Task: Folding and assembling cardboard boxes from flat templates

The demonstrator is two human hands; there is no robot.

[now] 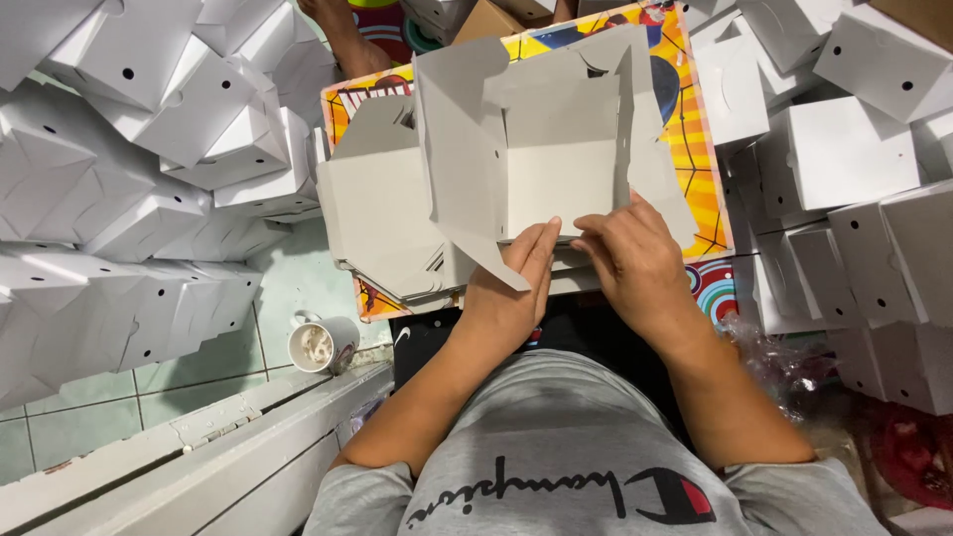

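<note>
Fingers of your left hand (511, 288) lie stretched and close together along the near edge of the half-folded grey cardboard box (556, 149), pinching its loose front flap, while your right hand (630, 258) curls its fingers over the same near wall just beside them. That box stands open on the colourful patterned surface (695, 129), above a stack of flat grey blanks (382, 218). Finished white boxes (149, 149) crowd both sides, and a white cup (323, 345) sits on the tiled floor (149, 397).

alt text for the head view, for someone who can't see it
Seen from above, a person's left hand and right hand fold a grey cardboard box over a colourful board. Flat blanks lie beside it, finished white boxes are piled on both sides, and a mug sits on the tiled floor.
</note>
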